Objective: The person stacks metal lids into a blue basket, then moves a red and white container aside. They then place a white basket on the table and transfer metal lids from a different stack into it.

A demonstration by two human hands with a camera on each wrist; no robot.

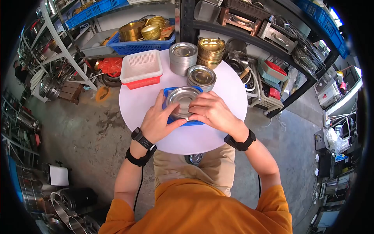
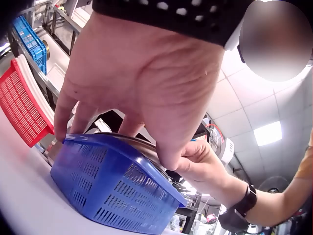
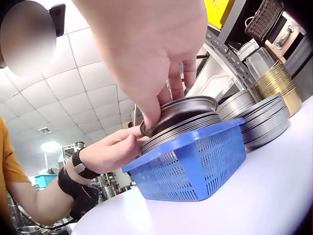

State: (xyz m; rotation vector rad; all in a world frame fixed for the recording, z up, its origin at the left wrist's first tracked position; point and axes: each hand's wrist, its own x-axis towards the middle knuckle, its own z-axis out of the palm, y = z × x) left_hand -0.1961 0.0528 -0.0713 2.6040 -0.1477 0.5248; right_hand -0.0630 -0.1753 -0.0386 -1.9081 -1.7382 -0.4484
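A blue perforated basket [image 3: 188, 169] on the round white table holds a stack of shallow metal dishes [image 3: 195, 122]. One dish [image 3: 185, 108] sits tilted on top, its near edge raised above the rest. My right hand [image 1: 214, 111] pinches this dish at its rim, thumb outside and fingers reaching over the inside. At the basket's left side is my left hand [image 1: 156, 120], its fingers spread along the rim. The left thumb [image 2: 168, 155] extends toward the dishes, close to the right hand.
Beyond the basket stand stacks of silver dishes [image 1: 201, 76], taller silver plates [image 1: 183, 64] and gold bowls [image 1: 210, 52]. A white basket in a red one [image 1: 141, 81] sits at the back left. Metal shelving [image 1: 249, 37] rises behind the table [image 1: 134, 102].
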